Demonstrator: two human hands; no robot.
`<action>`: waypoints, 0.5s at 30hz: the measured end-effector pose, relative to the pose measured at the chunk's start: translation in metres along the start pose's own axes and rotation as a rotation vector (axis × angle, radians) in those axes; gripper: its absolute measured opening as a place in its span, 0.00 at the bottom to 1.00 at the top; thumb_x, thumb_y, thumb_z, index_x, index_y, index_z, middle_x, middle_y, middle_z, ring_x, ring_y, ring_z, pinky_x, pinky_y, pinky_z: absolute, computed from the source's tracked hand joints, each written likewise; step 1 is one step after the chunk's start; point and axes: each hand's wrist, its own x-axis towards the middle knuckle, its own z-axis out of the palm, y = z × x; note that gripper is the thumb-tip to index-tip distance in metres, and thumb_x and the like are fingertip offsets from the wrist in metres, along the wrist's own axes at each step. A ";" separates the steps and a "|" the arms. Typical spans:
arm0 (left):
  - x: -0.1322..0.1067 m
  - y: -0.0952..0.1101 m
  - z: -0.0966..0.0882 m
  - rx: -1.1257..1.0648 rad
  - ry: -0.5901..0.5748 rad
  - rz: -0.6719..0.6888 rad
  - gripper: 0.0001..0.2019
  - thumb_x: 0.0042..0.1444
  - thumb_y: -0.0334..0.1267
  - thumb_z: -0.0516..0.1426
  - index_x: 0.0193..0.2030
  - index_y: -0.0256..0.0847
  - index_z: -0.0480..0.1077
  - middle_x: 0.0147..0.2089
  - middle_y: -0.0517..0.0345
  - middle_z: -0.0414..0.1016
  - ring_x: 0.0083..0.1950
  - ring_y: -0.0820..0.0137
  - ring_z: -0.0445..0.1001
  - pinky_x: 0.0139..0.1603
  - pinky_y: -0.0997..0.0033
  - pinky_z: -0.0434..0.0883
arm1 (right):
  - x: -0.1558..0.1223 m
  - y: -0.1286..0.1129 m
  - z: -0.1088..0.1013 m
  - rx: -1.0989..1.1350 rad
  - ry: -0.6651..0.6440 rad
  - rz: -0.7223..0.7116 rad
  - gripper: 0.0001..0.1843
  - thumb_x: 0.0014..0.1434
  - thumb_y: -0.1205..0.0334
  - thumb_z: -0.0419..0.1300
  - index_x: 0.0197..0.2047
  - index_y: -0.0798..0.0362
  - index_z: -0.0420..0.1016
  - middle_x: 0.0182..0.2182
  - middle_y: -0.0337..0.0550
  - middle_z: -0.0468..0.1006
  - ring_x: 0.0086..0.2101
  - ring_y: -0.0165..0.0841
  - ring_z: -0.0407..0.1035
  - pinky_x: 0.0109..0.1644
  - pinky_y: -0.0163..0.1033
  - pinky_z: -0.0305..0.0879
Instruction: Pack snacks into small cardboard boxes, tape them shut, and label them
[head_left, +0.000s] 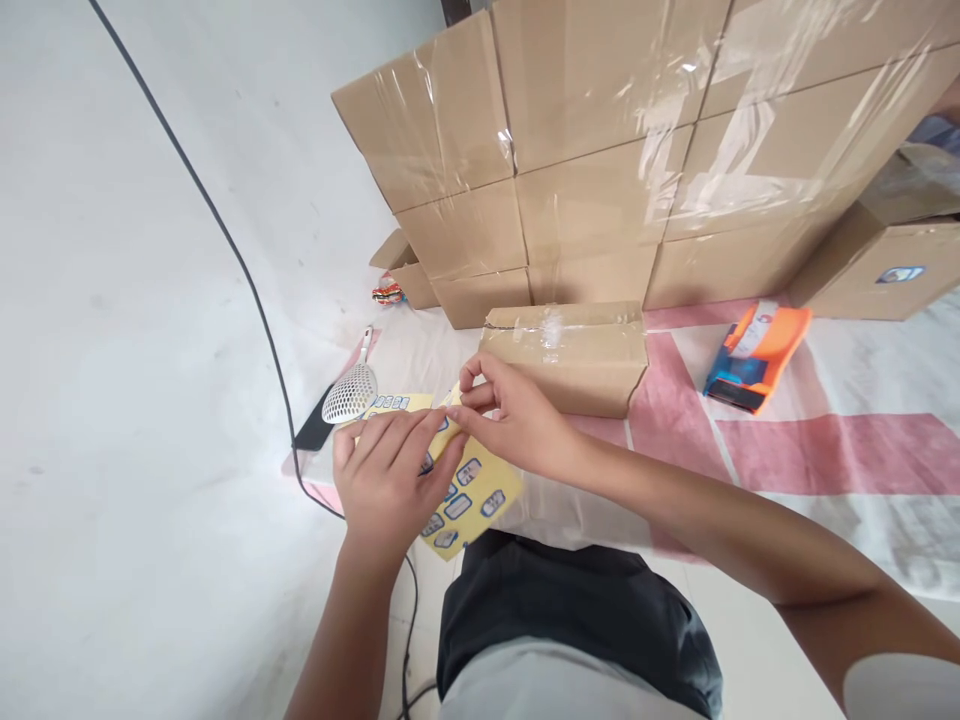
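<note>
Left hand point(390, 475) flat, fingers spread on yellow sticker sheet point(472, 490) at floor mat's point(787, 450) near-left corner. Right hand point(510, 415) fingers pinch sheet's top edge. Small cardboard box point(570, 355) just behind.

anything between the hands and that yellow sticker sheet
Nothing visible does. The left hand lies flat on the yellow sticker sheet, and the right hand pinches at its upper edge.
</note>
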 end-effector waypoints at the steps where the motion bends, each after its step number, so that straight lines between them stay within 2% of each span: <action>1: -0.001 0.000 0.001 -0.005 0.004 -0.001 0.13 0.55 0.36 0.68 0.46 0.42 0.74 0.37 0.57 0.83 0.38 0.62 0.80 0.42 0.59 0.63 | 0.000 0.000 0.000 -0.023 0.002 -0.008 0.12 0.61 0.62 0.59 0.40 0.47 0.55 0.21 0.25 0.68 0.24 0.26 0.60 0.31 0.32 0.56; 6: -0.004 -0.001 0.006 -0.005 -0.002 -0.006 0.08 0.58 0.31 0.64 0.43 0.44 0.74 0.35 0.59 0.83 0.37 0.64 0.80 0.41 0.60 0.61 | -0.003 0.001 0.002 -0.148 0.012 -0.034 0.12 0.63 0.61 0.57 0.40 0.47 0.53 0.23 0.28 0.72 0.24 0.27 0.61 0.31 0.33 0.57; 9: -0.007 -0.003 0.010 -0.026 -0.005 -0.056 0.05 0.60 0.29 0.62 0.42 0.43 0.74 0.35 0.61 0.83 0.37 0.66 0.79 0.40 0.61 0.61 | -0.002 0.006 0.003 -0.175 0.005 -0.041 0.11 0.64 0.60 0.56 0.40 0.47 0.53 0.25 0.31 0.74 0.25 0.28 0.64 0.32 0.34 0.58; 12: -0.013 -0.006 0.015 -0.086 -0.018 -0.190 0.03 0.64 0.31 0.59 0.41 0.42 0.75 0.35 0.59 0.82 0.37 0.67 0.78 0.41 0.62 0.62 | -0.001 0.012 0.005 -0.175 0.004 -0.033 0.11 0.65 0.59 0.56 0.41 0.47 0.53 0.26 0.32 0.75 0.25 0.29 0.64 0.32 0.34 0.58; 15: -0.020 -0.010 0.017 -0.161 -0.034 -0.438 0.08 0.67 0.36 0.56 0.40 0.41 0.77 0.34 0.57 0.81 0.35 0.68 0.76 0.40 0.64 0.65 | 0.001 0.022 0.008 -0.200 0.020 0.001 0.10 0.65 0.60 0.56 0.42 0.47 0.54 0.26 0.31 0.74 0.24 0.29 0.63 0.32 0.35 0.56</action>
